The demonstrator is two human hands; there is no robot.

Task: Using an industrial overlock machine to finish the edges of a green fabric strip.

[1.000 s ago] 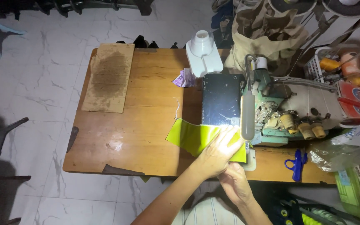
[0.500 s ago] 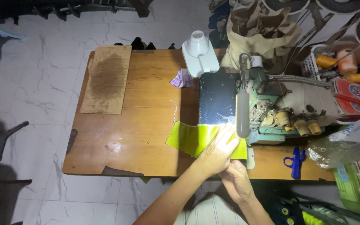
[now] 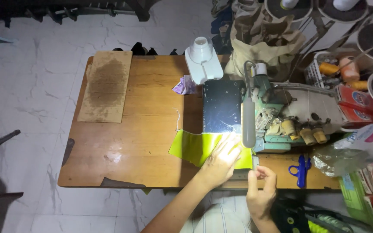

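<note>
Lime-green fabric (image 3: 191,146) sits lower centre of frame, on the table (image 3: 143,108) w/ its right end at the sewing machine (image 3: 277,116). Left hand (image 3: 219,162) flat & open on it. Right hand (image 3: 260,194) has slid off the cloth toward the table's near edge since a sec ago, fingers pinched near fabric's edge, can't tell what it holds. Looks like lining up the feed.

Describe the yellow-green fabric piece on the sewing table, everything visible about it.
The yellow-green fabric piece is a thin, slightly shiny sheet lying flat on the wooden table, in front of the green sewing machine. Its left edge is uneven. The left hand presses flat on its right part; the right hand pinches near its right end, under the lamp's glare.
</note>
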